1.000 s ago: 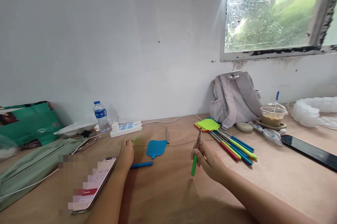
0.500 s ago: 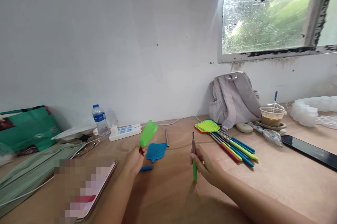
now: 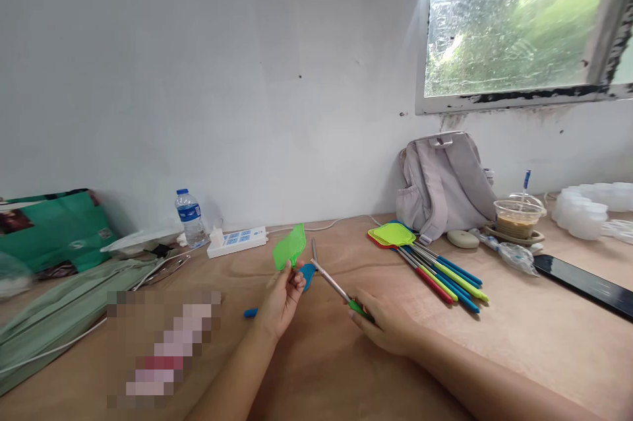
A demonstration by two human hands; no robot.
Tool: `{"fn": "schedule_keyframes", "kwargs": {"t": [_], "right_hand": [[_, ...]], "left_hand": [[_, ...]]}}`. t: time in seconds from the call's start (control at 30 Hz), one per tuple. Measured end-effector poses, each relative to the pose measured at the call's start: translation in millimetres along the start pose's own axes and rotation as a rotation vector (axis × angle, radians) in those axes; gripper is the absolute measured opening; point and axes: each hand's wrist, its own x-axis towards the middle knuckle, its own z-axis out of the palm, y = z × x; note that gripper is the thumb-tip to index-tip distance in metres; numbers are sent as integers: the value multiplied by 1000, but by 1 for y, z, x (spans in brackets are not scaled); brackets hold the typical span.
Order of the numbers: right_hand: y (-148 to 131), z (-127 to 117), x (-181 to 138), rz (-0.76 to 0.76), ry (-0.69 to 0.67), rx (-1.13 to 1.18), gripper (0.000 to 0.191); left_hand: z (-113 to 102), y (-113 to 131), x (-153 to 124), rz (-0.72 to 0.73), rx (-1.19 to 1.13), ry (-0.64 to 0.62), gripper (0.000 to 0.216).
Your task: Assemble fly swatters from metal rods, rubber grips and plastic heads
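Note:
Between the fingers of my left hand (image 3: 283, 295) is a green fly swatter head (image 3: 289, 248), held up off the table with its mesh pointing away. My right hand (image 3: 388, 321) is wrapped around the green grip of a metal rod handle (image 3: 336, 284). The rod slants up and left, its tip close to my left fingers but apart from the green head. Behind my left hand lies a blue swatter head (image 3: 308, 276), partly covered. A loose metal rod (image 3: 314, 249) rests beyond it, and a blue grip (image 3: 250, 313) lies left of my wrist.
Right of my hands lies a pile of fly swatters (image 3: 435, 269) with several coloured grips. Farther back stand a backpack (image 3: 445, 187), a drink cup (image 3: 518, 218) and white jars (image 3: 588, 213). A power strip (image 3: 237, 242) and water bottle (image 3: 190, 218) are at the back left; a black phone (image 3: 586, 286) lies right.
My left hand has moved right and turned with the green head. My right hand has tilted the rod from upright to slanting left, bringing its tip near the left hand.

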Motion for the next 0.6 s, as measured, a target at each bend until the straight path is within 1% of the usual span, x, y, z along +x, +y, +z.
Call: {"fn": "schedule_keyframes", "kwargs": {"t": [0.1, 0.3, 0.4, 0.6], "right_hand": [[-1, -1, -2, -17, -52, -27, 14], [-2, 0, -2, -7, -54, -28, 16], [-1, 0, -2, -1, -59, -19, 16], [1, 0, -1, -5, -87, -16, 15]], "left_hand": [[0, -5, -2, 21, 62, 13, 16], [1, -15, -4, 59, 102, 13, 8], [0, -17, -4, 40, 124, 2, 7], [-4, -16, -2, 6, 141, 21, 7]]}}
